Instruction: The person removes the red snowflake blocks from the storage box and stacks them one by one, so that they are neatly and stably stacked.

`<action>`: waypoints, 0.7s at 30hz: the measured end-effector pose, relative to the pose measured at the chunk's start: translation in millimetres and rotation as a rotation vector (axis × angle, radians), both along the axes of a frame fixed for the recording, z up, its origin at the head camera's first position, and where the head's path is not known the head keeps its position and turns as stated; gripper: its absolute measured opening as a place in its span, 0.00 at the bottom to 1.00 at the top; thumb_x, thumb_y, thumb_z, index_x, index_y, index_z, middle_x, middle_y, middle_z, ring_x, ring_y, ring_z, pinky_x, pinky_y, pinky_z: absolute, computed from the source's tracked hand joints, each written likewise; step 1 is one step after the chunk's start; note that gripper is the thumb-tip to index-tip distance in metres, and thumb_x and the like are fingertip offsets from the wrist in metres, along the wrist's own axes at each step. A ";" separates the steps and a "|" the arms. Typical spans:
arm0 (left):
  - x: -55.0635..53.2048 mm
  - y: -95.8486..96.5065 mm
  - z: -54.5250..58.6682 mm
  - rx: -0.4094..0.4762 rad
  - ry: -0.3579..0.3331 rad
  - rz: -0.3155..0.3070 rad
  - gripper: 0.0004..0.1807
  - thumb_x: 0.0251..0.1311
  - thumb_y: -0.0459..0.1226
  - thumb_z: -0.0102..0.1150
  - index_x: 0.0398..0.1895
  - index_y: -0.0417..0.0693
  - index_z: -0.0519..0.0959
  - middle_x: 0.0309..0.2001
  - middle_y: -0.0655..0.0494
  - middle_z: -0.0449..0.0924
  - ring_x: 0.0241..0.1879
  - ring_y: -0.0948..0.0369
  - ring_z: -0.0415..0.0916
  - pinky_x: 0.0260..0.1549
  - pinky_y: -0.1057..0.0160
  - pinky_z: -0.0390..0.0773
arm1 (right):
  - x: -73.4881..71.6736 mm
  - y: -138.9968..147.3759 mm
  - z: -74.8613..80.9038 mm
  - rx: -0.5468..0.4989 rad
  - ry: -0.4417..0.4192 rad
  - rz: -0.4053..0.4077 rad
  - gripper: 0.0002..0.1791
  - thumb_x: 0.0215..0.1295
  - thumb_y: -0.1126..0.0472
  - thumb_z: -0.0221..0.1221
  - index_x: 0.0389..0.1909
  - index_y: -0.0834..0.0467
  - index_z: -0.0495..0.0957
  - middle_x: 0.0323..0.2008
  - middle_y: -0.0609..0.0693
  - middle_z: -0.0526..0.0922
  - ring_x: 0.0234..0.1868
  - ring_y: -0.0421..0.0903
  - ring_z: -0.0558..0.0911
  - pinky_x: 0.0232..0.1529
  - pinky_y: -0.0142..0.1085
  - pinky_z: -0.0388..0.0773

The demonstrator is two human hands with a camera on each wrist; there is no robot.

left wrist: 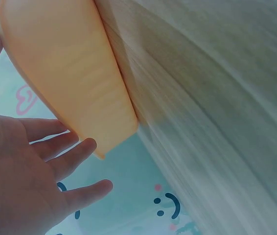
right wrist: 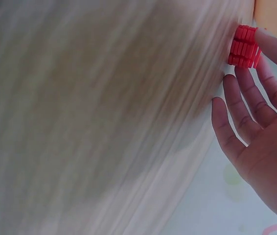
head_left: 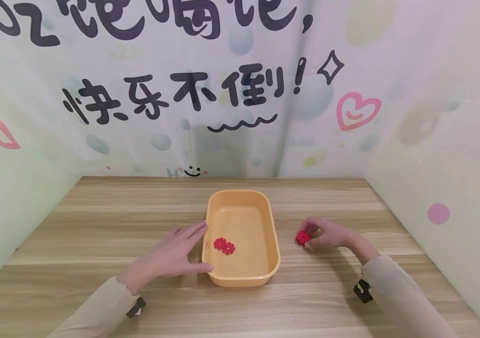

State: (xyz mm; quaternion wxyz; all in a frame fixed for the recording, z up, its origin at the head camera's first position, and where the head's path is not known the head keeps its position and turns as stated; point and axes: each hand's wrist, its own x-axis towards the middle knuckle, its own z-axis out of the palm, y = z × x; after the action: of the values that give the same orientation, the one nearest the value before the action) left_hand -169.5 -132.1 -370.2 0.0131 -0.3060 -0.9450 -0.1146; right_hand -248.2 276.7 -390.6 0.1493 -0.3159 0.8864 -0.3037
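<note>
Between the thumb and fingers of my right hand (head_left: 326, 233) is a small stack of red notched plastic discs (head_left: 302, 238), just right of an orange-yellow plastic tub (head_left: 277, 253). From the right wrist view, several discs (right wrist: 244, 47) sit tightly face to face, close to the tabletop, while the other fingers spread below them. My left hand (head_left: 172, 256) rests against the tub's left rim with fingers outstretched; the left wrist view has its fingertips along the tub wall (left wrist: 70, 63). Two red notched discs (head_left: 228, 248) lie inside the tub toward its left side, edges overlapping or touching.
A wood-grain table (head_left: 138, 202) carries the tub near its middle. Behind it hangs a printed backdrop (head_left: 240, 141) with dark lettering, and pale side walls (head_left: 442, 164) border the table left and right. Dark straps (head_left: 363, 291) show at both wrists.
</note>
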 end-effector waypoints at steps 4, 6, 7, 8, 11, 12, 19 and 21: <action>0.4 -0.1 0.0 0.001 0.002 0.001 0.51 0.45 0.64 0.52 0.64 0.39 0.56 0.65 0.48 0.52 0.60 0.53 0.55 0.54 0.46 0.55 | 0.8 -0.7 1.8 -0.010 -0.014 0.005 0.17 0.47 0.65 0.63 0.39 0.60 0.72 0.34 0.48 0.75 0.39 0.47 0.73 0.43 0.44 0.69; 0.4 0.0 -0.3 0.000 0.001 0.004 0.51 0.44 0.64 0.53 0.64 0.39 0.55 0.65 0.49 0.52 0.60 0.53 0.55 0.54 0.47 0.55 | 1.2 -0.8 2.2 -0.016 -0.023 0.005 0.17 0.47 0.65 0.63 0.40 0.60 0.71 0.34 0.49 0.75 0.39 0.47 0.73 0.43 0.44 0.68; 0.3 0.0 -0.4 0.001 0.001 0.003 0.51 0.44 0.64 0.53 0.64 0.39 0.55 0.65 0.49 0.52 0.60 0.53 0.55 0.54 0.47 0.55 | 1.4 -0.7 2.3 -0.018 -0.027 0.003 0.17 0.47 0.65 0.63 0.40 0.61 0.71 0.34 0.49 0.75 0.39 0.47 0.73 0.43 0.44 0.68; 0.3 0.0 -0.4 0.002 0.002 0.002 0.51 0.44 0.64 0.53 0.64 0.39 0.55 0.65 0.49 0.52 0.60 0.53 0.55 0.54 0.46 0.55 | 1.4 -0.7 2.2 -0.019 -0.029 0.002 0.17 0.47 0.65 0.63 0.40 0.61 0.71 0.34 0.49 0.75 0.39 0.48 0.73 0.43 0.45 0.68; -0.1 0.0 -0.7 0.000 0.003 -0.001 0.51 0.44 0.64 0.52 0.64 0.39 0.55 0.65 0.48 0.52 0.60 0.53 0.56 0.54 0.46 0.55 | 1.1 -0.6 1.6 -0.018 -0.031 -0.002 0.17 0.47 0.65 0.63 0.40 0.61 0.71 0.34 0.49 0.74 0.39 0.48 0.72 0.43 0.45 0.68; -0.3 -0.1 -0.8 0.000 0.004 -0.003 0.51 0.45 0.64 0.52 0.64 0.38 0.55 0.65 0.48 0.52 0.60 0.53 0.56 0.54 0.46 0.55 | 0.9 -0.6 1.4 -0.017 -0.031 -0.003 0.17 0.47 0.65 0.63 0.40 0.61 0.71 0.34 0.49 0.74 0.39 0.48 0.72 0.43 0.45 0.68; -1.2 -0.5 -1.7 0.002 0.010 -0.009 0.51 0.45 0.64 0.52 0.64 0.38 0.56 0.65 0.48 0.52 0.59 0.53 0.56 0.53 0.45 0.55 | 0.9 -1.3 1.8 -0.017 -0.032 0.000 0.17 0.47 0.65 0.63 0.40 0.61 0.71 0.34 0.49 0.75 0.39 0.47 0.73 0.43 0.44 0.68; -1.3 -0.7 -2.0 0.002 0.011 -0.009 0.51 0.45 0.64 0.52 0.64 0.38 0.56 0.65 0.48 0.52 0.59 0.53 0.56 0.53 0.45 0.55 | 5.9 -5.1 8.2 -0.023 -0.034 0.000 0.17 0.47 0.68 0.62 0.40 0.63 0.71 0.34 0.51 0.75 0.39 0.49 0.73 0.43 0.46 0.68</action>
State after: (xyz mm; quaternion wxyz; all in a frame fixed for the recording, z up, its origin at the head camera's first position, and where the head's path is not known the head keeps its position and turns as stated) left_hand -170.8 -132.8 -372.2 0.0178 -0.3109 -0.9434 -0.1138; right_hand -242.3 271.6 -382.4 0.1609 -0.3125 0.8801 -0.3191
